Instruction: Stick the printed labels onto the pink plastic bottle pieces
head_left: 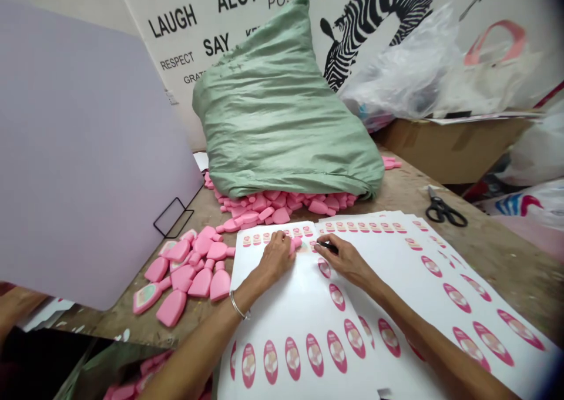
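We hold: left grip (275,258) narrow, pinching a pink plastic piece (296,244) just above a label sheet (282,306) | right grip (345,263) narrow on a small black stick (329,247) | loose pink pieces (189,265) lie on the counter (110,323), others under a green sack (282,106)

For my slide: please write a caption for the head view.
Left hand holds a pink plastic bottle over sheets of oval labels.

Backdrop at 12 o'clock: white wall panel (176,12) printed with words and a zebra graphic (379,18). At 2 o'clock, cardboard box (449,147) beneath plastic bags (400,71). At 9 o'clock, lilac board (88,153) stands on worn wooden surface (493,253).
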Available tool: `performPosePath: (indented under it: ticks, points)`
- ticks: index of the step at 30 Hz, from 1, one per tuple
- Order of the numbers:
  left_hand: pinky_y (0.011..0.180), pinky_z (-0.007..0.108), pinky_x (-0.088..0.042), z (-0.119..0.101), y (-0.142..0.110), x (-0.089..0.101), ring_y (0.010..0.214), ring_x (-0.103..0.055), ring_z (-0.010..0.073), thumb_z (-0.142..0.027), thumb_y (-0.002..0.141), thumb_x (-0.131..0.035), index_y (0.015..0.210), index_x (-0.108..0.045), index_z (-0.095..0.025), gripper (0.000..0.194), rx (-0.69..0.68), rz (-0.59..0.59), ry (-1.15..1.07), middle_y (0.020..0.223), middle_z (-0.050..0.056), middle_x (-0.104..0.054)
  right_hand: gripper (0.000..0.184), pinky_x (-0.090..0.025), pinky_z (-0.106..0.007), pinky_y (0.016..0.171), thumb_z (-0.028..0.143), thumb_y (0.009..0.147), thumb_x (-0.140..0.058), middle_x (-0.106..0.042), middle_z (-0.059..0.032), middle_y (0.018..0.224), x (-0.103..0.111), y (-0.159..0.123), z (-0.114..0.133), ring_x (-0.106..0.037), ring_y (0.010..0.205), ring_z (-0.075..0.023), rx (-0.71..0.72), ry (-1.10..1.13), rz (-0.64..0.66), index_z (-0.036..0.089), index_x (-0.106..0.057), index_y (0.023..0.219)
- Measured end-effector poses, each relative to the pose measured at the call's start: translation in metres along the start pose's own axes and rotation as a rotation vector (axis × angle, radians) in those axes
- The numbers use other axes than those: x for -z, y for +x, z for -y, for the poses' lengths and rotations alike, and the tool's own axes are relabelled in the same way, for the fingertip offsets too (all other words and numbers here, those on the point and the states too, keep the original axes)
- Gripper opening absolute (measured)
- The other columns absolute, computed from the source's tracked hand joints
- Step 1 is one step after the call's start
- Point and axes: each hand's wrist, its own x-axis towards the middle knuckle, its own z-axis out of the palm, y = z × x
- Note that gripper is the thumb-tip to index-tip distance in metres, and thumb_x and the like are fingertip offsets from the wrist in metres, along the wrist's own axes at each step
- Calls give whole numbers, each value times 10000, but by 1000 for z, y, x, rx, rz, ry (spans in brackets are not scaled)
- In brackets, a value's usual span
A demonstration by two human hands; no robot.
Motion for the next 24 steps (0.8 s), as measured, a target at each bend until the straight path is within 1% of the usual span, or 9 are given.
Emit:
performPosePath:
  ticks: [3,5,6,8,11,14,16,20,24]
  points:
    - [931,435,-393,2,-5,3,1078,-507,284,-160,760,-549,910,-564,-164,150,74,-40,-124,1048,129,-594,353,-452,-277,595,518,890,-392,-642,-19,746,-2,8,-6,-577,620,-150,13,-149,-85,197,-537,914]
    - [913,422,-404,2,-6,6,1008,-548,266,-215,798,-519,909,-570,-174,129,134,-84,-239,969,105,-619,307,-428,-282,597,470,913,-359,-638,-23,756,-1,14,-7,-564,624,-156,27,-225,-116,208,-517,891]
    - [875,398,-427,2,-6,7,947,-573,250,-251,820,-497,890,-572,-178,126,167,-102,-306,915,89,-629,275,-414,-284,603,442,914,-366,-637,-25,764,-2,18,-6,-560,641,-162,47,-265,-121,214,-515,877]
    - [743,334,-475,0,-8,6,791,-613,215,-332,855,-454,841,-567,-177,193,237,-114,-454,799,61,-629,205,-393,-295,646,387,899,-412,-634,-36,786,-6,24,-2,-556,717,-185,108,-347,-126,220,-523,854]
    - [561,264,-473,-2,-12,-2,632,-640,185,-443,867,-430,835,-539,-165,300,327,-95,-674,703,40,-600,161,-365,-334,738,325,885,-447,-625,-67,808,-17,33,3,-531,818,-222,208,-452,-126,209,-550,840]
    - [504,240,-465,-2,-15,-8,603,-665,187,-508,854,-451,835,-504,-167,345,368,-76,-839,708,34,-570,154,-346,-342,780,300,883,-463,-623,-82,833,-26,36,1,-516,840,-227,283,-515,-106,199,-568,831]
    - [482,226,-462,-3,-15,-9,587,-671,185,-547,826,-494,809,-484,-168,379,370,-65,-919,721,23,-542,151,-345,-329,778,302,886,-472,-622,-72,829,-28,34,-2,-515,829,-217,310,-537,-90,201,-568,825]
    - [444,200,-457,-3,-14,-9,540,-667,165,-617,769,-547,851,-481,-160,469,362,-44,-1037,739,-6,-497,176,-347,-309,747,316,913,-445,-625,-51,816,-29,25,-8,-515,798,-199,301,-561,-96,205,-552,828]
    - [477,238,-518,2,-12,-10,535,-664,162,-632,759,-554,895,-491,-150,505,359,-6,-1112,758,5,-531,193,-335,-309,722,318,922,-431,-627,-61,823,-30,16,-7,-513,802,-204,271,-586,-125,200,-553,830]
